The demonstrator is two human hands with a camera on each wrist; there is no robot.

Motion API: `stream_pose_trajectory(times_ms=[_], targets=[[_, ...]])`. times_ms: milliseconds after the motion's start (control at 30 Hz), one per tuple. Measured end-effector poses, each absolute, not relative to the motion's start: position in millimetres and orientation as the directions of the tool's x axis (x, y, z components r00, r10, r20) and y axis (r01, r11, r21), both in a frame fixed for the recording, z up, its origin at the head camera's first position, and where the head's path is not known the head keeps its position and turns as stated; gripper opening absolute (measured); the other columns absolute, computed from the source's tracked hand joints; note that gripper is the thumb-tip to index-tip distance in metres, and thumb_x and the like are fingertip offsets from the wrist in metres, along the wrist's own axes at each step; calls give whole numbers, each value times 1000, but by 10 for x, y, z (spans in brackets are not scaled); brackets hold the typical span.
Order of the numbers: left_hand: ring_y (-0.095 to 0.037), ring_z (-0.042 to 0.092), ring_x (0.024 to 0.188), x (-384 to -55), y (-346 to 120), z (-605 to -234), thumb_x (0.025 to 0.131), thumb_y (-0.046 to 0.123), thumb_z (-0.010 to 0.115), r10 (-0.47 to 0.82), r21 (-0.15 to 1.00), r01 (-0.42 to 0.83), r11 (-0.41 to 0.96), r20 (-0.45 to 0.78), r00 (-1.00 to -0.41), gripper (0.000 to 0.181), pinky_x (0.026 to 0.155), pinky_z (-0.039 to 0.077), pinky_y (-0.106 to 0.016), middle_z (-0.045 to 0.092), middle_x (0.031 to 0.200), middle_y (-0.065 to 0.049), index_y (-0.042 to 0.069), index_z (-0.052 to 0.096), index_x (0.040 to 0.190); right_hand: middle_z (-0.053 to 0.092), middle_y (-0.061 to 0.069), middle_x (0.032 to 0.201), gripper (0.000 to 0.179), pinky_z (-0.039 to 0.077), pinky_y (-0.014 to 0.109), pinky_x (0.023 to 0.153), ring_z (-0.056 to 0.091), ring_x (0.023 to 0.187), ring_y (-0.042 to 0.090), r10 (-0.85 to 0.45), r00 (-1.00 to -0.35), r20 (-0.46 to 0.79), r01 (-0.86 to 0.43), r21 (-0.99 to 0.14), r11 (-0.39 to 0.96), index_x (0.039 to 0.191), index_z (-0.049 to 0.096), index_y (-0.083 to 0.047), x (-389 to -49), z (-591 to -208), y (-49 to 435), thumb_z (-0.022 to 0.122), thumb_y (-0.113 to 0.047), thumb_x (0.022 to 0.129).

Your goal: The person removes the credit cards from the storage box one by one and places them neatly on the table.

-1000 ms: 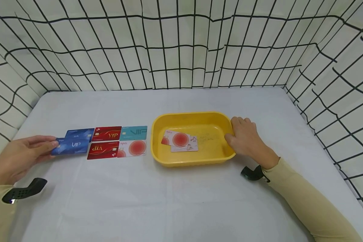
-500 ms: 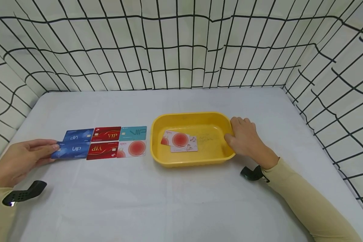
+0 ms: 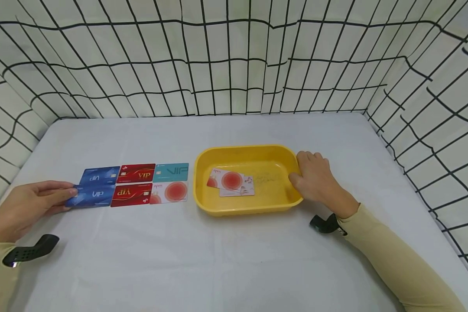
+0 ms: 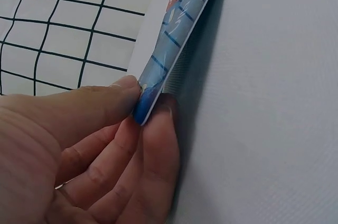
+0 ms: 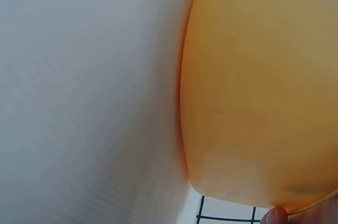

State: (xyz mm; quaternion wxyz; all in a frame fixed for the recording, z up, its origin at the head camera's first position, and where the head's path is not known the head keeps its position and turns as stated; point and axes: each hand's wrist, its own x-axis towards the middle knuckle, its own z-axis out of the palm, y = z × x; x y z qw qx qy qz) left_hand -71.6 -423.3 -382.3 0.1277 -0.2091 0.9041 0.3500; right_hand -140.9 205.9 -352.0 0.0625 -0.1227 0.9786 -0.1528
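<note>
At the left of the table, my left hand (image 3: 35, 208) pinches the outer end of a blue VIP card (image 3: 91, 197), thumb above and fingers below. The left wrist view shows shadow under the card (image 4: 174, 36). Its inner end meets a red VIP card (image 3: 130, 195); behind it lies another blue card (image 3: 100, 176), printed upside down. My right hand (image 3: 316, 180) grips the right rim of a yellow tray (image 3: 249, 210), thumb over the edge. The tray's outer wall (image 5: 253, 86) fills much of the right wrist view, with one fingertip (image 5: 277, 216) at the bottom.
The cards form two rows, with a second red card (image 3: 136, 173), a teal VIP card (image 3: 171, 172) and a white card with a red circle (image 3: 169, 192). Similar white cards (image 3: 232, 180) overlap inside the tray. Black wire mesh (image 3: 230, 60) encloses the white-covered table (image 3: 218, 260).
My left hand has lowered the blue card toward me, from overlapping the rear blue card to lying in line with the front row. My right hand and the tray stay put.
</note>
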Motion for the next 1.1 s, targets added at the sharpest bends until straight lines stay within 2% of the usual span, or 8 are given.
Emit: stream_pose_trajectory(times_ms=[133, 367, 500, 600, 767, 833, 1000, 1100], targets=[[-37, 60, 108, -746, -4281, -3862, 103, 51, 56, -302, 544, -471, 694, -374, -877, 80, 63, 54, -10, 38, 153, -37, -6, 37, 154, 49, 11, 89, 25, 25, 37, 75, 41, 88, 31, -259, -962, -86, -221, -311, 924, 106, 52, -3, -1411, -3520, 2060, 45, -24, 94], [-44, 58, 117, -792, -4355, -3915, 99, 62, 54, -306, 489, -469, 735, -379, -874, 87, 70, 57, -27, 41, 149, -36, -5, 40, 152, 49, 12, 90, 27, 26, 38, 75, 41, 88, 31, -257, -963, -82, -221, -308, 926, 107, 53, -2, -1414, -3529, 2055, 45, -25, 94], [-44, 59, 113, -775, -4308, -3842, 100, 65, 48, -292, 471, -466, 749, -396, -871, 92, 92, 57, -49, 40, 147, -38, -8, 35, 154, 50, 12, 90, 27, 27, 38, 75, 41, 88, 31, -257, -963, -77, -222, -310, 925, 107, 53, -2, -1416, -3534, 2058, 46, -25, 94], [-42, 61, 107, -754, -4256, -3752, 102, 66, 44, -285, 455, -467, 758, -413, -865, 95, 101, 46, -67, 40, 144, -40, -12, 30, 154, 50, 11, 89, 25, 26, 38, 75, 41, 88, 31, -259, -963, -69, -225, -313, 923, 106, 53, -3, -1417, -3534, 2060, 46, -24, 94], [-30, 67, 91, -723, -4180, -3614, 103, 64, 44, -274, 423, -432, 797, -384, -882, 89, 88, 50, -56, 53, 134, -41, -13, 39, 148, 49, 11, 88, 24, 26, 37, 74, 41, 86, 31, -263, -963, -59, -231, -317, 920, 104, 53, -3, -1412, -3543, 2060, 47, -24, 93], [-33, 68, 91, -725, -4150, -3560, 104, 62, 44, -267, 421, -412, 808, -362, -893, 85, 84, 50, -53, 57, 132, -40, -12, 42, 146, 49, 11, 88, 24, 26, 37, 74, 41, 86, 31, -262, -963, -58, -231, -317, 920, 104, 53, -3, -1411, -3546, 2059, 47, -24, 93], [-52, 62, 105, -765, -4054, -3398, 106, 58, 42, -250, 421, -365, 831, -305, -919, 81, 86, 49, -66, 55, 132, -43, -12, 42, 145, 49, 11, 87, 23, 25, 37, 74, 40, 85, 31, -262, -963, -62, -231, -316, 920, 103, 52, -3, -1410, -3542, 2060, 47, -24, 93], [-56, 60, 110, -796, -3984, -3291, 107, 56, 41, -232, 426, -328, 843, -263, -937, 77, 90, 47, -72, 55, 132, -43, -12, 43, 144, 48, 11, 87, 24, 25, 37, 73, 40, 85, 30, -265, -962, -65, -233, -313, 921, 103, 52, -3, -1415, -3536, 2062, 46, -24, 94]])
